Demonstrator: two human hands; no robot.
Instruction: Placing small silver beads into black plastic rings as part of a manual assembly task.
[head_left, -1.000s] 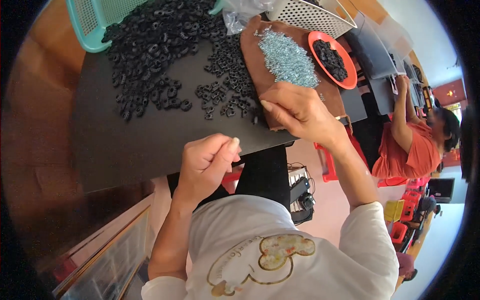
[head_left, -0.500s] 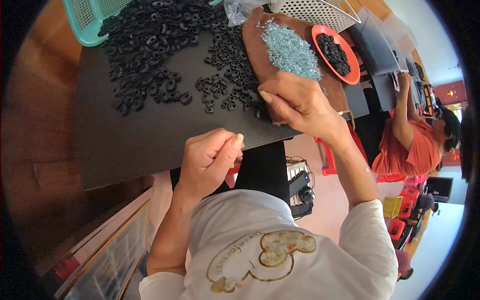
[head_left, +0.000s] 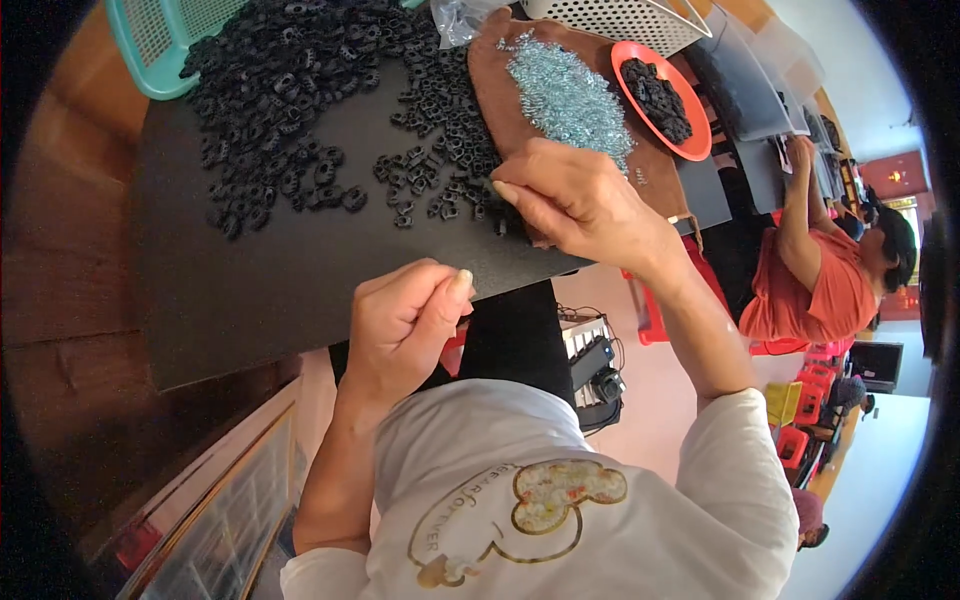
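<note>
My left hand [head_left: 405, 325] is closed just off the near edge of the dark table [head_left: 250, 305], its thumb pressed on the bent index finger. Whatever it may hold is hidden. With thumb and forefinger pinched together, my right hand [head_left: 585, 205] is over the near part of a brown cloth [head_left: 655, 190], beside a pile of small black parts [head_left: 440, 175]. Its fingertips are too small and dark to show what is between them. A heap of tiny shiny pale-blue pieces [head_left: 570, 95] lies on the cloth beyond this hand. Larger black ridged parts [head_left: 290, 90] spread over the table's far left.
An orange-red plate [head_left: 701, 125] with black pieces [head_left: 655, 100] stands right of the shiny heap. At the back are a green basket [head_left: 150, 55], a clear plastic bag [head_left: 458, 22] and a white perforated basket [head_left: 620, 22]. A person in an orange-red shirt [head_left: 800, 285] sits at the right.
The whole view has shifted slightly, so the table and piles appear a little farther left. Both hands keep nearly the same closed pose and place.
</note>
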